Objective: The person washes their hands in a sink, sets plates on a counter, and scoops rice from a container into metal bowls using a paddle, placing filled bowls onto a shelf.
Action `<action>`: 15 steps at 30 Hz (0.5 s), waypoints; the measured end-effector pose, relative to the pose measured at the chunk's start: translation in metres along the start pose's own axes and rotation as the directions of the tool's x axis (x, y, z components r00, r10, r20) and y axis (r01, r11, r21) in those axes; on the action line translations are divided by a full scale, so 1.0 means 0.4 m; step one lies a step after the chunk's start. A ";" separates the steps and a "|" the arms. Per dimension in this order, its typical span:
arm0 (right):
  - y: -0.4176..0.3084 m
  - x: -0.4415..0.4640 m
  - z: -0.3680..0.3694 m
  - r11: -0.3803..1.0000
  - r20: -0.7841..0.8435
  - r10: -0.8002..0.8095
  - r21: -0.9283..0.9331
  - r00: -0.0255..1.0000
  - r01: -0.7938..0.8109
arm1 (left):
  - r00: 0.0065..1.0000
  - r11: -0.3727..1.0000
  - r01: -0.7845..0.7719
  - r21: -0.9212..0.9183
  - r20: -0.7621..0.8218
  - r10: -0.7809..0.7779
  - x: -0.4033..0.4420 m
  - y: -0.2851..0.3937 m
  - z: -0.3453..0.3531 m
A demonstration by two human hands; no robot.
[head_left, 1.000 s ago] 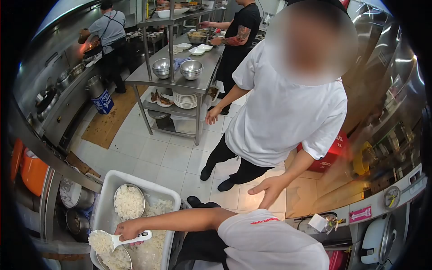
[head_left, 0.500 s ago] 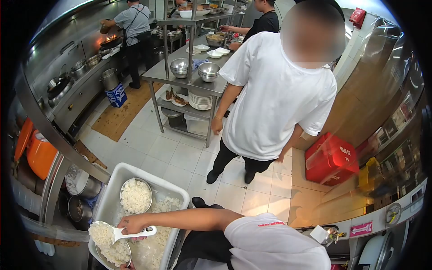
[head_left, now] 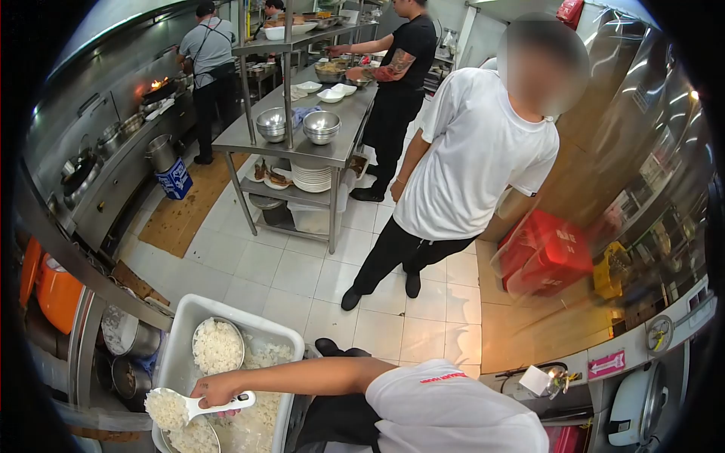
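Observation:
My right hand [head_left: 214,393] is closed round the handle of a white rice paddle [head_left: 240,401]. A heap of cooked rice [head_left: 166,408] covers the paddle's blade, which is over a metal bowl [head_left: 217,435] of rice at the frame's bottom edge. Both are at the near end of a large white tub [head_left: 296,349]. Farther along in the tub sits a second round metal bowl [head_left: 242,349], piled with white rice. Loose rice [head_left: 264,411] lies on the tub's floor beside the bowls. My left hand is out of the frame.
A person in a white T-shirt [head_left: 476,158] stands beyond the tub. Behind is a steel table [head_left: 226,140] with stacked bowls; other people work near it and the stove. Metal pots [head_left: 130,332] stand left of the tub, a red box [head_left: 547,253] on the right.
My view has shifted, so the tub appears lower and my left hand at the bottom edge has left the frame. The person in white has turned and changed stance. The paddle stays in my right hand.

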State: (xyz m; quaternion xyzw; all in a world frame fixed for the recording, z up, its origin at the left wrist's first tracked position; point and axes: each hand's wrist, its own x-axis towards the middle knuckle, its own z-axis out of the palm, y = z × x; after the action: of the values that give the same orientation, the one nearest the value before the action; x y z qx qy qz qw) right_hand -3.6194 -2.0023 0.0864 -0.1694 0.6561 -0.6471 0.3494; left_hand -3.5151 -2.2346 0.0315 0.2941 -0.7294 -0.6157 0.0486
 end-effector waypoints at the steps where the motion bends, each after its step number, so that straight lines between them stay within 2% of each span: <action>1: 0.011 -0.002 -0.010 1.000 0.005 0.000 0.003 1.000 0.000 | 0.999 0.954 -0.036 -0.299 -0.006 0.035 -0.029 0.026 0.015; 3: 0.036 0.030 -0.009 0.989 -0.043 -0.126 -0.088 0.991 0.122 | 0.977 0.853 0.090 -0.515 0.213 0.026 0.169 -0.181 -0.049; 4: 0.039 0.030 -0.022 0.982 -0.010 -0.111 -0.157 0.994 0.108 | 0.987 0.840 0.123 -0.528 0.152 -0.049 0.174 -0.195 -0.048; 5: 0.088 0.069 -0.032 0.499 0.179 -0.424 -0.772 0.888 0.394 | 0.997 0.919 0.019 -0.394 0.073 0.011 0.164 -0.200 -0.050; 6: 0.062 0.051 -0.052 0.631 0.304 -0.337 -0.630 0.891 0.453 | 0.995 0.908 0.001 -0.419 0.095 0.043 0.175 -0.232 -0.062; 7: 0.028 0.027 -0.035 0.853 0.074 -0.247 -0.456 0.966 0.253 | 1.000 0.900 0.016 -0.436 0.012 -0.012 0.105 -0.131 -0.016; 8: -0.012 -0.004 -0.015 0.993 -0.051 0.040 -0.111 0.998 -0.046 | 0.999 0.904 0.010 -0.427 -0.038 -0.028 0.098 -0.122 -0.007; 9: -0.019 0.000 -0.012 0.980 -0.054 0.066 -0.183 0.996 -0.074 | 0.997 0.881 0.058 -0.470 -0.022 -0.077 0.073 -0.077 0.011; 11: -0.051 -0.005 0.001 0.985 -0.072 0.106 -0.132 0.992 -0.114 | 0.997 0.860 -0.006 -0.510 -0.072 -0.036 0.060 -0.049 0.016; 13: -0.079 -0.015 0.013 0.975 -0.124 0.164 -0.131 0.979 -0.180 | 0.998 0.830 0.024 -0.557 -0.034 -0.052 0.065 -0.047 0.007; 15: -0.071 0.004 0.002 0.989 -0.131 0.105 -0.094 0.986 -0.117 | 0.997 0.836 0.017 -0.548 -0.050 -0.053 0.058 -0.022 0.015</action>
State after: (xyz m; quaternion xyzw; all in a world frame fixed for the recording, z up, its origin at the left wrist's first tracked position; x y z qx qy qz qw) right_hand -3.6266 -2.0067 0.1137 -0.1091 0.7172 -0.6017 0.3341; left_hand -3.5337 -2.2413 0.0152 0.3005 -0.5159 -0.7894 0.1425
